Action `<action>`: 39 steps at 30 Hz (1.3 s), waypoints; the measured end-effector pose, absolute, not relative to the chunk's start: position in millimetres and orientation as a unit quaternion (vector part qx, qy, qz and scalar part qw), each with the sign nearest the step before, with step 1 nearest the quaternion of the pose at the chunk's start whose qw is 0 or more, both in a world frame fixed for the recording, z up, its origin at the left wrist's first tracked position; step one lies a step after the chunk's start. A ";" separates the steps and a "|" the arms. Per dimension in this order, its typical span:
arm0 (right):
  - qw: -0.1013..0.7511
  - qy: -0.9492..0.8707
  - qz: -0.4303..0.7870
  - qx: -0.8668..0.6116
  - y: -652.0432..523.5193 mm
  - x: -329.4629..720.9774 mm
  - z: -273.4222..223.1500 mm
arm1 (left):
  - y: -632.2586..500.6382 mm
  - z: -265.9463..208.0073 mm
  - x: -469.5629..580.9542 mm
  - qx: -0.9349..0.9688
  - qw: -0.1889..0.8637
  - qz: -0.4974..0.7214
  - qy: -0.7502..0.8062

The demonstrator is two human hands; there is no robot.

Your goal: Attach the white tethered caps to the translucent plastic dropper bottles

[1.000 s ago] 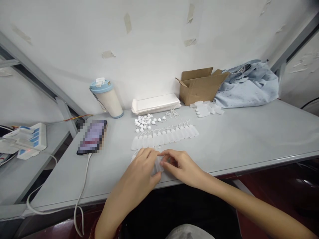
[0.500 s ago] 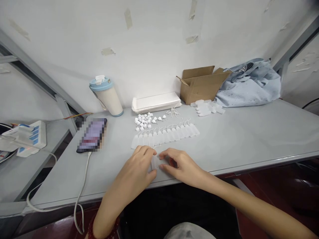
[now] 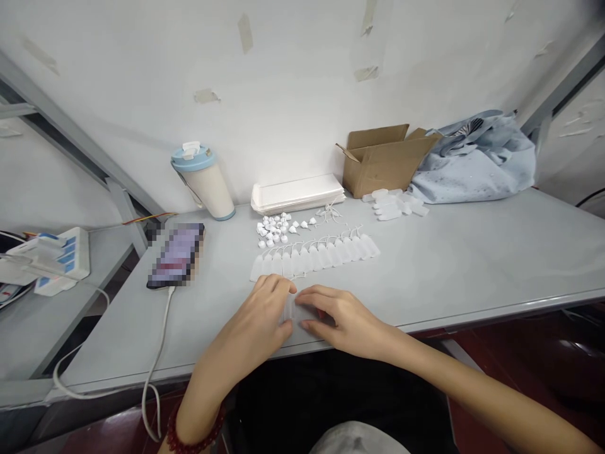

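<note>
Translucent bottle [image 3: 289,308], partly hidden, sits at lower centre of the frame between a person's left hand [image 3: 259,318], whose hold cannot be told, and right hand [image 3: 347,318], thumb and fingers apart. Beyond, similar bottles [image 3: 314,257] line the centre, white caps [image 3: 272,227] behind; a brown carton [image 3: 385,169] stands upper right.

Past the bare left hand [image 3: 265,312] I see a dark red bracelet [image 3: 193,446] of small, round beads. The bare right hand [image 3: 341,315] leads into a forearm [image 3: 449,375] uncovered as far as my feed reaches. Plain black cloth [image 3: 340,388] shows between the arms.
</note>
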State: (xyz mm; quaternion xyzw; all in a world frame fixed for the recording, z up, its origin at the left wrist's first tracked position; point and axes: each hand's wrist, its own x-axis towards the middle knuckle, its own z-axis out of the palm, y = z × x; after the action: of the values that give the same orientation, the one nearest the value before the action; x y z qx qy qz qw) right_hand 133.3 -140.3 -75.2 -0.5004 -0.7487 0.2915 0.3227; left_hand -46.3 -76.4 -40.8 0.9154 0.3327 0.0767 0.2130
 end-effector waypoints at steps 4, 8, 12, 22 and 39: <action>0.326 -0.750 0.288 -0.499 -140.3 133.6 -74.9 | -76.7 -41.8 -48.1 0.915 0.217 0.076 0.332; 0.327 -0.748 0.292 -0.498 -140.3 134.3 -74.6 | -76.4 -42.5 -48.8 0.915 0.225 0.075 0.327; 0.325 -0.747 0.296 -0.499 -140.6 134.1 -74.0 | -77.6 -41.6 -48.9 0.912 0.229 0.067 0.333; 0.359 -0.707 0.140 -0.593 -114.4 202.3 -61.6 | -42.2 -22.6 -19.9 0.916 0.192 0.110 0.335; 0.090 -0.668 -0.138 -0.725 -65.4 339.1 -85.6 | 57.8 -46.1 127.3 0.957 0.080 0.009 0.279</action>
State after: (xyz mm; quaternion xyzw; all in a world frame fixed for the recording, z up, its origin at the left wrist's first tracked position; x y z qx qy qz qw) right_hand 339.1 -65.4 -85.6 -0.7252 -0.6684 -0.1382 0.0904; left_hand 127.3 57.8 -46.1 0.9568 0.2792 0.0092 0.0802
